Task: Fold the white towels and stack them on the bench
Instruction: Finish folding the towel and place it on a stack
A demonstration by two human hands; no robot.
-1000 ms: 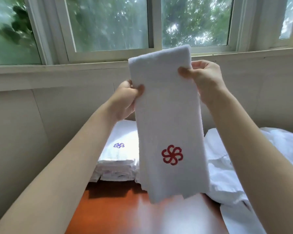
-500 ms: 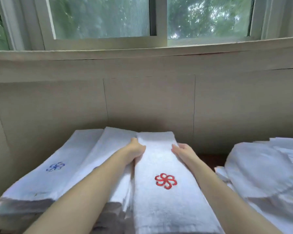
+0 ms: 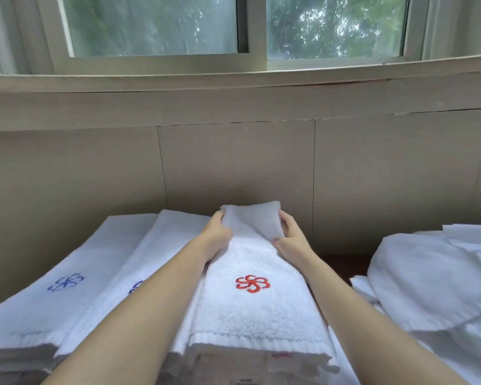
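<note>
A white towel with a red flower emblem (image 3: 250,301) lies lengthwise on top of a stack of folded towels. Its far end is lifted and curls back toward me. My left hand (image 3: 218,234) grips the left edge of that raised end. My right hand (image 3: 290,234) pinches its right edge, thumb on the lower layer. To the left lie two more folded white towels with blue emblems (image 3: 64,284), stacked side by side; my left forearm crosses the nearer one.
A loose heap of unfolded white towels (image 3: 428,282) lies at the right. A strip of dark wooden bench (image 3: 345,263) shows between it and the stack. A beige panelled wall (image 3: 233,168) and a window sill rise directly behind.
A second ago I held the red-emblem towel hanging in the air. It then came down flat on the stack, and now both hands have lifted its far end back toward me.
</note>
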